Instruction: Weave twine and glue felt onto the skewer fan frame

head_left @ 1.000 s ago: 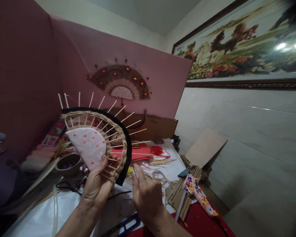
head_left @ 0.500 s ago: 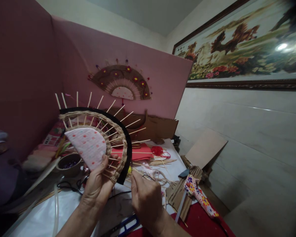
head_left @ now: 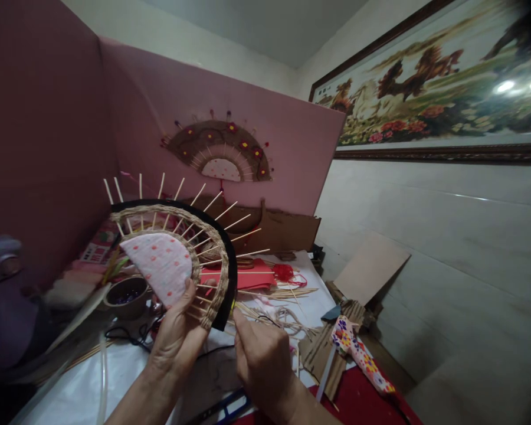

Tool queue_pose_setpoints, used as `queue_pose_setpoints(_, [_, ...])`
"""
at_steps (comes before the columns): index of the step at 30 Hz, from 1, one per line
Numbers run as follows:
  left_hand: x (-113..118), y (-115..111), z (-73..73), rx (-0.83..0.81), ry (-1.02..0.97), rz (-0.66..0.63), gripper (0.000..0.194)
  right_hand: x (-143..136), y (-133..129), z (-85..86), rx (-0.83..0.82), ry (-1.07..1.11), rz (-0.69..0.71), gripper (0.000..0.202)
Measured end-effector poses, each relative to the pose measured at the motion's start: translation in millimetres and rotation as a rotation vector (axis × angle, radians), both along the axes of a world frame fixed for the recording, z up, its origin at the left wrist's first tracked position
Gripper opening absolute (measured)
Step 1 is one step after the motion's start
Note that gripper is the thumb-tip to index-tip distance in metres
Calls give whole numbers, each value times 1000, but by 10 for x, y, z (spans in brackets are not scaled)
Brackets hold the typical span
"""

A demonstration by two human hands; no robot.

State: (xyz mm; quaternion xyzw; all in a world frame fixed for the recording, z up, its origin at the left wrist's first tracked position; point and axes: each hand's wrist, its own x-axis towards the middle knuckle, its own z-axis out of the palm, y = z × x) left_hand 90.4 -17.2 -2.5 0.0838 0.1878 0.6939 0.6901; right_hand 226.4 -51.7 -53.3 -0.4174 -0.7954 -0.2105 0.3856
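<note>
From the head view, the fan is up off the table, tilted toward its right end. The left hand has it by the lower corner, thumb on the dotted cloth, fingers behind the sticks. The right hand is clenched beside the lower end of the black band, on the cord as far as I can judge: the cord runs up toward that fist, though the fingertips hide the pinch itself.

Standing here, I'd worry about that one-corner hold. Most of the fan hangs out past the left hand, so a sharp tug on the right could twist it or bend the thin sticks. Pressing hard with the thumb might shift the cloth. If the cord is pulled too tight, I'd expect the band to pucker at its end; left slack, it could snag on the scattered table clutter, or on the blue tool below. A wide swing left might knock the bowl of small dark pieces.
</note>
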Motion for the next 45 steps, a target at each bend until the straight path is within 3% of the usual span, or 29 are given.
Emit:
queue_pose_setpoints(7, [-40, -14, 55, 45, 38, 13, 29, 51, -14, 45, -84, 2, -22, 44])
queue_pose_setpoints(13, [-42, -94, 159, 94, -39, -3, 31, 81, 7, 45, -31, 3, -58, 44])
queue_pose_setpoints(18, [-115, -60, 190, 251, -23, -45, 37, 124, 25, 56, -30, 29, -70, 42])
queue_pose_setpoints(23, [-269, -28, 289, 53, 65, -239, 39, 152, 31, 85, -15, 55, -99, 38])
queue_pose_setpoints(26, [-330, -45, 310, 77, 111, -267, 38, 132, 19, 93, -34, 56, -83, 39])
queue_pose_setpoints(33, [-230, -129, 162, 27, 42, -415, 38, 55, 0, 107, -198, 102, -143, 44])
queue_pose_setpoints(37, [-213, -120, 39, 11, 35, -461, 38, 38, 16, 82, -153, 32, -205, 41])
queue_pose_setpoints(40, [-246, -110, -49, 30, 56, -454, 35, 21, 15, 70, -139, 29, -172, 40])
queue_pose_setpoints(45, [-317, -119, -175, 72, 60, -453, 30, -8, -29, 148, -265, 255, -98, 46])
